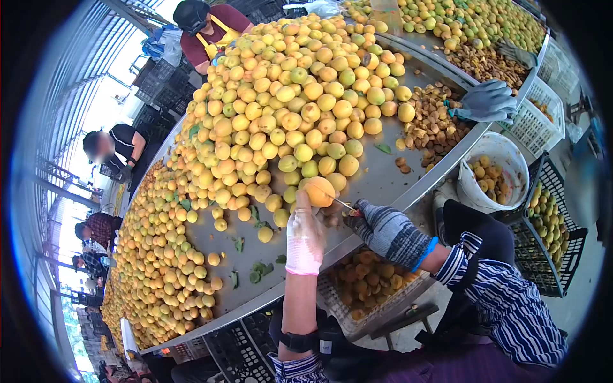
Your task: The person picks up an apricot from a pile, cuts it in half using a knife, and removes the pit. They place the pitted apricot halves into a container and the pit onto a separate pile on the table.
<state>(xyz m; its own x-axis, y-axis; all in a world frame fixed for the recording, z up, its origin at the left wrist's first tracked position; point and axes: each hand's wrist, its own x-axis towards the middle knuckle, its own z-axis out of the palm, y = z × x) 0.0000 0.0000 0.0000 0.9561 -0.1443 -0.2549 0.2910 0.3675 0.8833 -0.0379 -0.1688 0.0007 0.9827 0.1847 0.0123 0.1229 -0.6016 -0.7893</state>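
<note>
My left hand [304, 242], in a white glove with a pink cuff, is closed on an orange apricot [318, 191] over the table's front part. My right hand [391, 233], in a grey knit glove with a blue cuff, grips a small knife [343, 204]. Its thin blade points left and meets the apricot's right side. Just beyond my hands rises a big heap of apricots [287, 108] on the metal table [408, 185]. Below the table edge, a white crate [338, 303] holds apricot pieces.
Apricot pits and scraps [434, 121] lie at the right, beside a grey glove [485, 101] on the divider. A white bucket [495, 172] and a black crate of fruit [549, 223] stand right of me. Across the heap a person in a yellow apron [220, 35] works; others are along the left.
</note>
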